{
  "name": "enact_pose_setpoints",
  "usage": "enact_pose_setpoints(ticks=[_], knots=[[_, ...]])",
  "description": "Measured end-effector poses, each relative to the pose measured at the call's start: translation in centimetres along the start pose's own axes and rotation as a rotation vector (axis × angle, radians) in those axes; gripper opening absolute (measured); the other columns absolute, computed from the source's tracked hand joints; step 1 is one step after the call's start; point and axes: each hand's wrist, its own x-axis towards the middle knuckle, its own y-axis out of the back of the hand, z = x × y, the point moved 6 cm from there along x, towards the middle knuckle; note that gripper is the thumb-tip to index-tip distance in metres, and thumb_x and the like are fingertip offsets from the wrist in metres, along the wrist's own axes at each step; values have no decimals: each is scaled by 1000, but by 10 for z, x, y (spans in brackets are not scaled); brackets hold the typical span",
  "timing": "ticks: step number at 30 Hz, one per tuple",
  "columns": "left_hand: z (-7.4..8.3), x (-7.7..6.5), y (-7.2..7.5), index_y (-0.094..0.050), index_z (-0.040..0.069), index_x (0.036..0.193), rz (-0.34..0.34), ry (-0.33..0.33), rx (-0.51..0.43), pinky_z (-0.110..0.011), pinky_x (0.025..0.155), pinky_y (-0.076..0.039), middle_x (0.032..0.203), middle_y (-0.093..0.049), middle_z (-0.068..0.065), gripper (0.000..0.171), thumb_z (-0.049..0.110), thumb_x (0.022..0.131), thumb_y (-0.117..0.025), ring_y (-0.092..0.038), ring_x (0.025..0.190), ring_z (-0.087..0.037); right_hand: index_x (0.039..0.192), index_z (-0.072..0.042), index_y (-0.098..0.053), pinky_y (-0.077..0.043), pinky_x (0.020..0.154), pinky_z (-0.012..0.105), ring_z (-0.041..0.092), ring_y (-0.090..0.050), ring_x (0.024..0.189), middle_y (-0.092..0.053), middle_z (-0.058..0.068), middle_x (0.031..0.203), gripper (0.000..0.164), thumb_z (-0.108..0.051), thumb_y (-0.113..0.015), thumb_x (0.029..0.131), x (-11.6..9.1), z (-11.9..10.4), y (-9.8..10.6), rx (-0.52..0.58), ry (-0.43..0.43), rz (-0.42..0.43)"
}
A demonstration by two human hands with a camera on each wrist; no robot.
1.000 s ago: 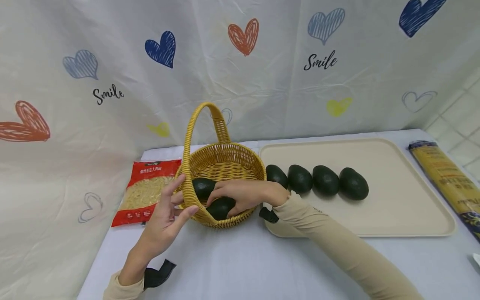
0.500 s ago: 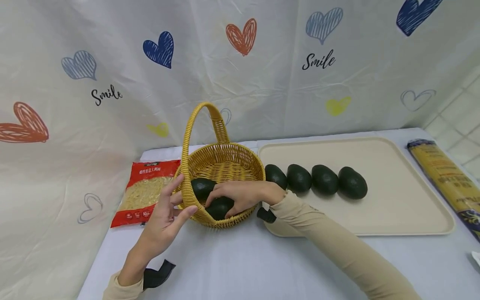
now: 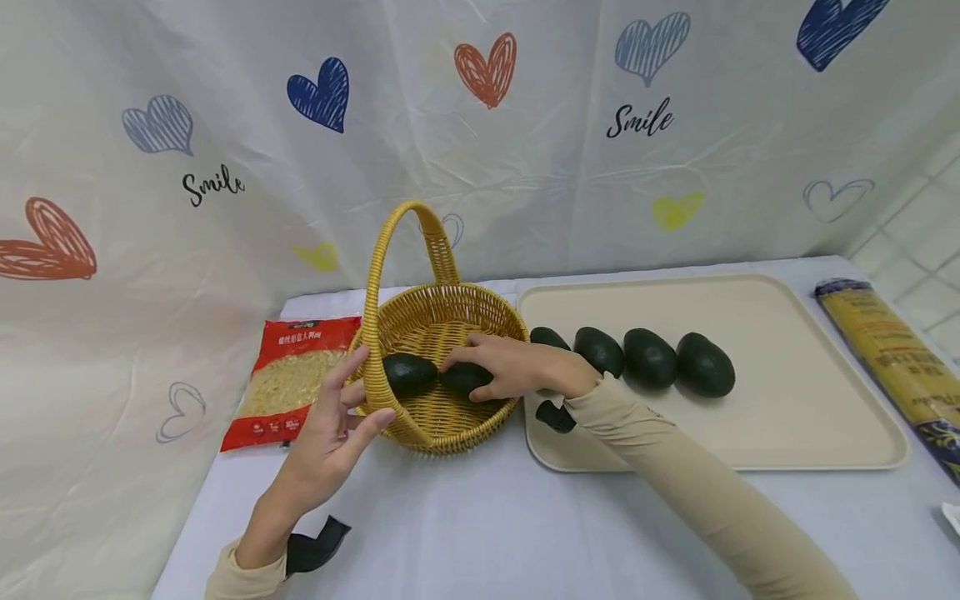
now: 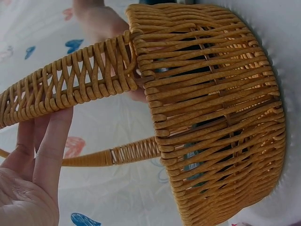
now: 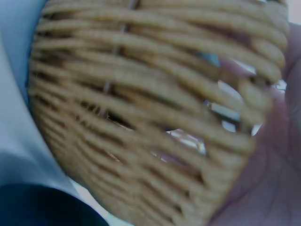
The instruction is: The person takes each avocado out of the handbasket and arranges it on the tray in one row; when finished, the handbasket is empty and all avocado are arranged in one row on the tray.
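A yellow wicker basket (image 3: pixel 450 425) with a tall handle stands on the white-covered table. My left hand (image 3: pixel 318 450) is at the near left base of its handle, thumb and fingers on either side; in the left wrist view the fingers (image 4: pixel 51 150) touch the handle (image 4: pixel 70 77). Inside the basket, my right hand (image 3: pixel 517 364) grips a dark green avocado (image 3: pixel 462 379) from above. Another avocado (image 3: pixel 411 375) lies to its left, against the basket's left side. The right wrist view shows mostly basket weave (image 5: pixel 141 94), with the palm (image 5: pixel 263 174) beyond it; the held avocado is hidden there.
Right of the basket lies a beige tray (image 3: pixel 810 400) with several avocados (image 3: pixel 650 360) in a row. A red pasta bag (image 3: pixel 292 379) is left of the basket, and a long yellow package (image 3: pixel 892 358) sits beyond the tray. A printed cloth (image 3: pixel 555 192) hangs behind.
My right hand has shifted the gripped avocado up and to the right inside the basket, away from the near rim. The left hand stays at the handle.
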Motion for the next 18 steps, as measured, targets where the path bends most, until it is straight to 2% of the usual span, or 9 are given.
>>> enact_pose_setpoints(ticks=[5,9,14,18], knots=[[0,0,0,-25,11,162,3,-3,-1,-23,83,-60,138,-59,-25,85,-14,92,-67,-63,119,-2,146,-17,-59,-43,114,47,32,-52,136,-53,14,146,46,-28,-70,102,-2,6,4,-19,-62,28],[0,0,-1,-25,11,162,2,2,-3,-25,83,-60,137,-60,-25,85,-14,92,-67,-62,120,-1,146,-16,-60,-42,115,46,31,-51,137,-55,12,145,46,-30,-68,104,0,7,4,-3,-78,15],[0,0,-1,-25,11,162,2,9,3,-25,83,-60,139,-59,-25,85,-13,92,-67,-61,120,2,147,-11,-57,-41,116,46,32,-48,141,-54,14,148,52,-25,-73,100,1,6,6,41,-25,-13],[-1,0,0,-25,11,162,2,5,3,-25,82,-60,138,-59,-25,85,-13,92,-67,-61,119,1,147,-13,-57,-45,111,45,31,-50,133,-54,13,145,58,-18,-80,94,1,6,9,82,7,-39]])
